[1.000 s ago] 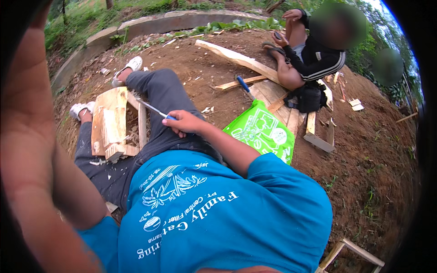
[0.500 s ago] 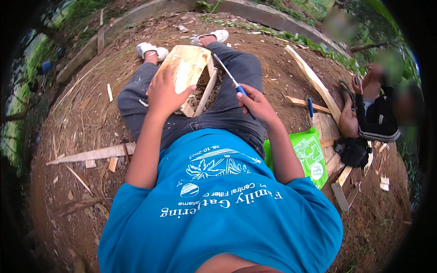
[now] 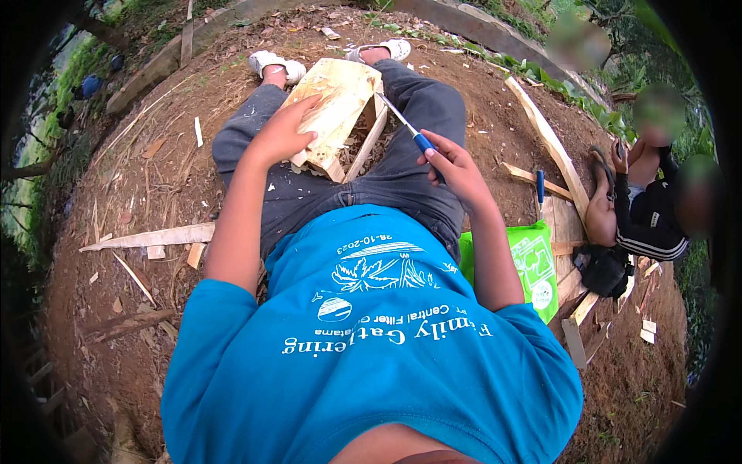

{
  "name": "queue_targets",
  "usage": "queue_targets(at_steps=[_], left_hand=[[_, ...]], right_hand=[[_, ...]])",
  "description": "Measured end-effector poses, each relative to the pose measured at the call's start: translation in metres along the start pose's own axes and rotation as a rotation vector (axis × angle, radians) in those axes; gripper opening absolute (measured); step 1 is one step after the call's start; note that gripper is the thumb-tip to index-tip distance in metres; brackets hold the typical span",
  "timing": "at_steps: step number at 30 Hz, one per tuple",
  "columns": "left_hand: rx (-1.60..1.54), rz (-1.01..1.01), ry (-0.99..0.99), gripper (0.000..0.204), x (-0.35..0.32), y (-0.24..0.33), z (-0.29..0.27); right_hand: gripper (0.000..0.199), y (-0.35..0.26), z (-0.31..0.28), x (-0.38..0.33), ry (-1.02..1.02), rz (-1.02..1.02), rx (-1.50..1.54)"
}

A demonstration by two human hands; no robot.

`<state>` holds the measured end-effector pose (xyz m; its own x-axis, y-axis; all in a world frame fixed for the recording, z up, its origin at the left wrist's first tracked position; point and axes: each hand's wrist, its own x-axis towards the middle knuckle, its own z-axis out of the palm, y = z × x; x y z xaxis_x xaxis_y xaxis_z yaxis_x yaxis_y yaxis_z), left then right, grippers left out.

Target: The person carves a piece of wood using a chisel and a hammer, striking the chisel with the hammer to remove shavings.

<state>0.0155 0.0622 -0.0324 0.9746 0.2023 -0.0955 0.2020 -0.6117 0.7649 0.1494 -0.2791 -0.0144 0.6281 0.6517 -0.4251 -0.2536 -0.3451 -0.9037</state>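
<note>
Between my legs lies a pale wooden piece point(image 3: 336, 104), with a flat upper face and an open gap along its right side. My left hand point(image 3: 282, 139) rests at its left edge, fingers stretched out and apart. In my right hand point(image 3: 457, 172) is a slim metal tool with a blue handle point(image 3: 423, 142); its long shaft points up and left, and the tip is close to the wood's upper right corner. Whether the tip touches, I cannot tell. The tool's exact kind is unclear.
A green bag point(image 3: 533, 259) lies to my right near another blue-handled tool point(image 3: 540, 185). Long planks point(image 3: 549, 147) and a black bag point(image 3: 605, 269) are beyond. A person point(image 3: 653, 205) sits at the far right. Another plank point(image 3: 154, 237) and wood scraps lie on the soil at left.
My left hand has slid from over the wood to its left edge. The tool's tip has come closer to the wood's upper right corner. The whole view has shifted slightly.
</note>
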Motion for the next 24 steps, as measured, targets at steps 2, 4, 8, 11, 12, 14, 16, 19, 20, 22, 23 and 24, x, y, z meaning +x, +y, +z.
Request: queue_targets(at_steps=[2, 4, 8, 11, 12, 14, 16, 19, 20, 22, 23, 24], left_hand=[[-0.110, 0.000, -0.084, 0.076, 0.002, -0.004, -0.007], [-0.048, 0.044, -0.121, 0.074, 0.006, -0.007, -0.011], [0.223, 0.111, -0.016, 0.072, 0.019, -0.005, 0.002], [0.337, 0.070, 0.077, 0.069, 0.029, 0.003, 0.020], [0.348, 0.046, 0.100, 0.068, 0.031, 0.005, 0.025], [0.332, 0.023, 0.118, 0.062, 0.035, 0.009, 0.031], [0.282, 0.018, 0.135, 0.058, 0.036, 0.010, 0.033], [0.151, 0.046, 0.106, 0.053, 0.035, 0.005, 0.030], [0.101, 0.063, 0.056, 0.052, 0.035, 0.003, 0.027], [0.037, 0.084, 0.002, 0.051, 0.036, -0.001, 0.025], [0.025, 0.087, 0.000, 0.051, 0.036, -0.003, 0.025], [0.010, 0.089, -0.005, 0.051, 0.036, -0.004, 0.026]], right_hand=[[0.051, 0.000, -0.002, 0.000, 0.001, -0.009, -0.001], [0.050, -0.001, -0.004, 0.000, -0.002, -0.031, 0.007], [0.046, -0.002, -0.009, 0.002, 0.027, -0.080, -0.005], [0.043, -0.004, -0.013, 0.004, 0.048, -0.106, 0.013], [0.042, -0.005, -0.015, 0.003, 0.055, -0.117, 0.031], [0.041, -0.007, -0.018, 0.002, 0.094, -0.153, -0.007], [0.040, -0.011, -0.021, 0.000, 0.106, -0.185, -0.015], [0.035, -0.016, -0.025, -0.001, 0.189, -0.233, 0.032], [0.034, -0.018, -0.026, -0.001, 0.217, -0.253, 0.063], [0.032, -0.022, -0.030, 0.004, 0.286, -0.295, 0.138], [0.030, -0.026, -0.031, 0.008, 0.309, -0.324, 0.097], [0.029, -0.031, -0.033, 0.013, 0.311, -0.360, 0.058]])
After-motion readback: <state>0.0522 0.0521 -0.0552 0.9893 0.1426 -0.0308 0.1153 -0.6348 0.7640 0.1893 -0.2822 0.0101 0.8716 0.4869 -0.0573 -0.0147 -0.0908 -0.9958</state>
